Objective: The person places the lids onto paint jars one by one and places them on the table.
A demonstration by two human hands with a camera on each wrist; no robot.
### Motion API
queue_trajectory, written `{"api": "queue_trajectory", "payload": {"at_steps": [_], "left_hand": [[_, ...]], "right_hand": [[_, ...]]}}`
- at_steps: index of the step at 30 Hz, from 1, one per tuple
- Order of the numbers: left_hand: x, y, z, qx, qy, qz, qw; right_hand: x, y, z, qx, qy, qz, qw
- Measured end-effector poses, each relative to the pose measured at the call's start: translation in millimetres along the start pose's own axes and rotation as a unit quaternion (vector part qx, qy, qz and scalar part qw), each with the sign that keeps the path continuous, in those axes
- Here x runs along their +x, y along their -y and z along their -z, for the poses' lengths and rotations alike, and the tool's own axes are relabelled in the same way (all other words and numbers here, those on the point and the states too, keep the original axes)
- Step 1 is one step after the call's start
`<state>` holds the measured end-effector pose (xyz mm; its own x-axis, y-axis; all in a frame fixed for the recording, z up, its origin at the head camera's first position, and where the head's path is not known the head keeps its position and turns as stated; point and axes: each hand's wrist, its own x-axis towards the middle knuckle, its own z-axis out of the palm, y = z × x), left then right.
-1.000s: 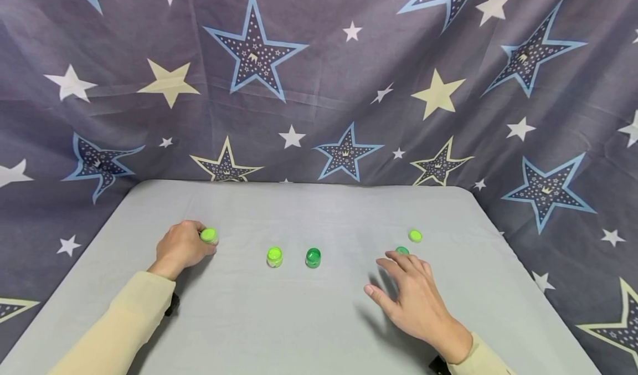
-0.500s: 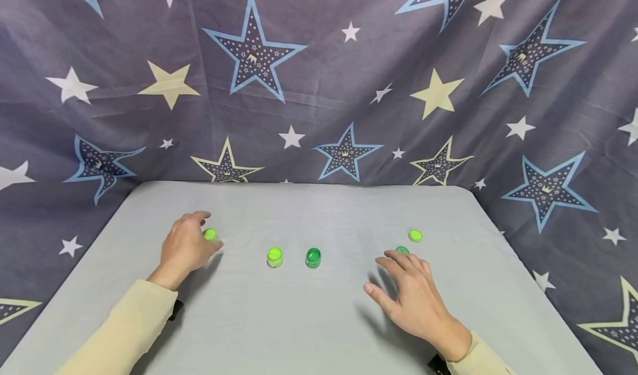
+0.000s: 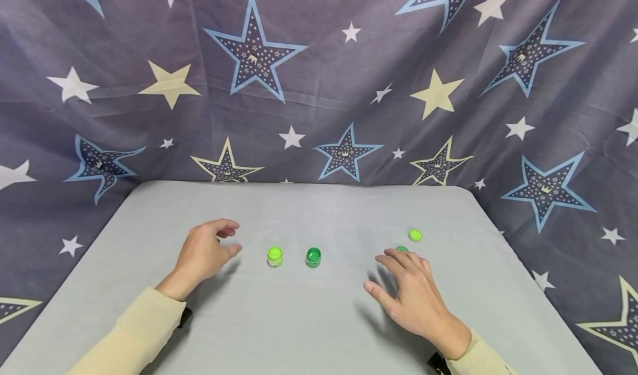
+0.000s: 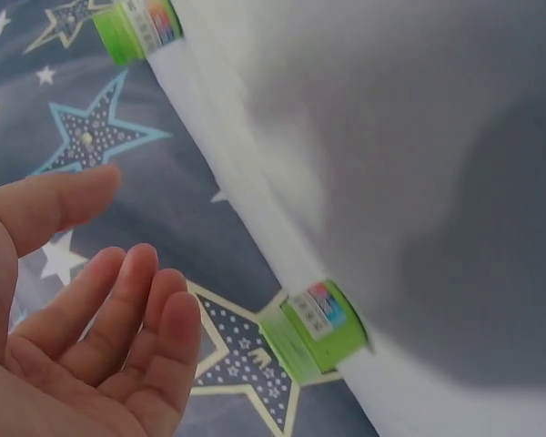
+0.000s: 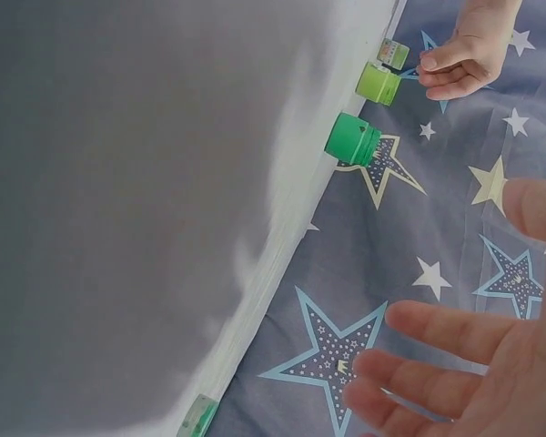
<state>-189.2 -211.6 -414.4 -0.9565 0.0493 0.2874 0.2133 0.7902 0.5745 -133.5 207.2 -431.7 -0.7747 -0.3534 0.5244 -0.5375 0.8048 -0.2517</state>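
Observation:
My left hand (image 3: 204,253) hovers with relaxed fingers left of an open light green paint jar (image 3: 274,257), holding nothing. Beside that jar stands an open dark green paint jar (image 3: 313,257). A third jar (image 3: 217,239) is mostly hidden behind my left hand; the right wrist view shows this small jar (image 5: 393,53) too. Over on the right, my right hand (image 3: 418,303) hangs spread above the table, touching nothing. Just past its fingertips a dark green round top (image 3: 402,250) is partly hidden. A light green lid (image 3: 415,235) lies farther back.
The jars stand on a grey cloth-covered table (image 3: 319,319). A dark curtain (image 3: 319,87) printed with stars hangs behind and around the table.
My left hand has let go of the light green-topped jar at the left and moved right, now covering most of it. The right hand keeps its place.

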Motion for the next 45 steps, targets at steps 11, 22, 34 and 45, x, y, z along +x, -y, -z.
{"api": "queue_trajectory", "payload": {"at_steps": [11,22,34,45], "left_hand": [[-4.2,-9.8,-14.5,-0.043,0.076,0.017,0.996],[-6.0,-20.7,-29.6,-0.038,0.113,0.029,0.9924],[-2.8,-26.7,-46.7,-0.014,0.127,0.053,0.9904],[2.4,-25.0,-54.4,-0.033,0.128,0.057,0.9896]], "right_hand": [[0.1,-1,-1,0.002,0.001,-0.004,1.0],[1.1,-2,-2,0.005,-0.005,0.001,1.0],[1.1,-1,-2,0.01,-0.008,-0.001,0.9999],[2.2,-1,-2,0.014,-0.011,-0.002,0.9998]]}}
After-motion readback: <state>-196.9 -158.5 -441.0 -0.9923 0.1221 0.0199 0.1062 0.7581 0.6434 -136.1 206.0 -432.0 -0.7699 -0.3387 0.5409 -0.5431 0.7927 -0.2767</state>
